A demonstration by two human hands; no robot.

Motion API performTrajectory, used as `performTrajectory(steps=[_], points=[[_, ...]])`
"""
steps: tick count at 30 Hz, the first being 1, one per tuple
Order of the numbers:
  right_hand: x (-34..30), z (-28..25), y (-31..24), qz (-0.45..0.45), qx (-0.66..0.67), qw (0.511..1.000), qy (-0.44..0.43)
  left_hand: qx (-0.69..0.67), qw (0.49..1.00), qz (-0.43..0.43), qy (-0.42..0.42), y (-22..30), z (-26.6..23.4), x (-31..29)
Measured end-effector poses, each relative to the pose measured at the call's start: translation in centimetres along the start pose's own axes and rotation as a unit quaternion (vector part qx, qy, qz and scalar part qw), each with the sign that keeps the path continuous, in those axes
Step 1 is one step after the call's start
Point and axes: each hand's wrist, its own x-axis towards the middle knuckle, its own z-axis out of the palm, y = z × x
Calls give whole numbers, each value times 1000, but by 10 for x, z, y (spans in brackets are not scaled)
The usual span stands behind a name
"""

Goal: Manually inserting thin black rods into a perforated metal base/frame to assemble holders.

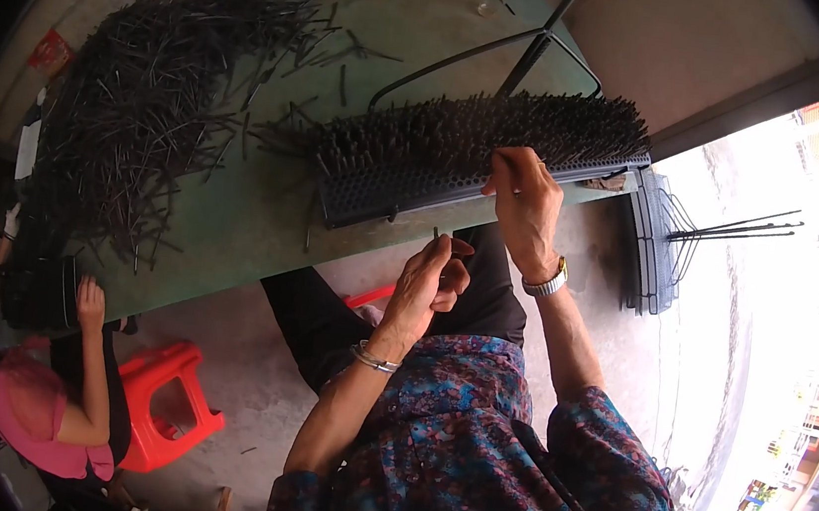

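A long black perforated panel (416, 196) lies along the near edge of the green table, its back part packed with upright short black sticks (483, 124). Over the panel's front rows of holes, my right hand (524, 208), with a watch at the wrist, is closed in a pinch. Whatever its fingertips grip is hidden. My left hand (425, 282), wearing a bangle, is held in front of the table edge with its fingers curled. A short dark stick (438, 232) pokes up from its thumb and forefinger.
A big heap of loose black sticks (137, 97) covers the left of the green table (231, 247). A black wire frame (449, 65) rises behind the panel. At lower left, a person in pink (24, 405) works near a red stool (169, 410). Similar racks (655, 241) stand right.
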Motion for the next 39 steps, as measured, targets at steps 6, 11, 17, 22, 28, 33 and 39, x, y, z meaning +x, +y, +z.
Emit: performTrajectory(steps=[6,11,17,22,28,33,39], points=[[3,1,-2,52,6,997,-49,14,1000,14,17,-5,-5,1],[4,13,6,-34,-94,994,-41,8,1000,16,7,-6,-3,-1],[2,21,11,-71,-165,983,-33,6,1000,9,-2,0,3,-3],[-7,22,12,-81,-193,978,-15,36,999,23,-1,-4,2,0],[-27,-7,4,-66,-63,983,-161,60,997,45,-12,-2,-1,1],[-28,-14,-7,89,65,947,-301,138,988,75,3,-4,4,3],[-10,-12,-15,53,53,996,-43,80,994,37,58,-2,2,3]])
